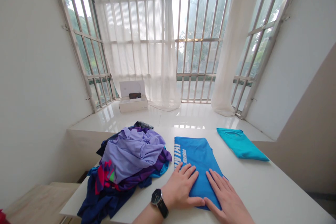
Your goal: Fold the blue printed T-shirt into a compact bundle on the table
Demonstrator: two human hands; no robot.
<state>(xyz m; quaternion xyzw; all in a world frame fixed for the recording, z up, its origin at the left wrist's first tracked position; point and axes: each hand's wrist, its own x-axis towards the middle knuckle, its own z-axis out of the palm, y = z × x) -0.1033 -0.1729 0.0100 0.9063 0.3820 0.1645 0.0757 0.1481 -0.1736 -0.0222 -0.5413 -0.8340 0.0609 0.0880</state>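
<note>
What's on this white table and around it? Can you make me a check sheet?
surface: smooth white table
job's things: folded blue shirt with white lettering, under both hands
clutter: crumpled clothes heap in lilac, purple and navy; folded teal shirt farther along the table
grips: left hand and right hand lie flat and open on the blue shirt; black wristwatch on the left wrist
cables: nothing seen
surroundings: open white box on a shiny white floor, sheer curtains, barred windows
</note>
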